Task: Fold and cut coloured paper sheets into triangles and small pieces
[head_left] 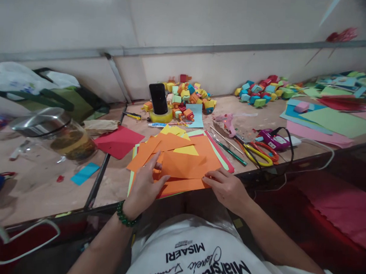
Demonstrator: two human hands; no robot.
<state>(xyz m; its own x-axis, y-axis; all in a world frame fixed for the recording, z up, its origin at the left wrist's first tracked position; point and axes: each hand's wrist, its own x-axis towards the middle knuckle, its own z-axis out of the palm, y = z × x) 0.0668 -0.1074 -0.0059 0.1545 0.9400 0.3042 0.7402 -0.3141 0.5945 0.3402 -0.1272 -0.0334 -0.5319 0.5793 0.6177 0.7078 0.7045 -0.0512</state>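
Orange rectangular paper sheet (pixel 183 165) is lying atop a multicoloured paper stack (pixel 223 155) at the pale-brown table's (pixel 114 182) near edge, probably for easy reach. The left hand (pixel 144 184) is resting at its left side, thumb spread from loosely open fingers, seemingly steadying it, while the right hand's (pixel 226 188) closed fingertips are apparently pinching its lower right corner. Those fingers are hiding the corner, and matching orange paper underneath is blurring the sheet's outline.
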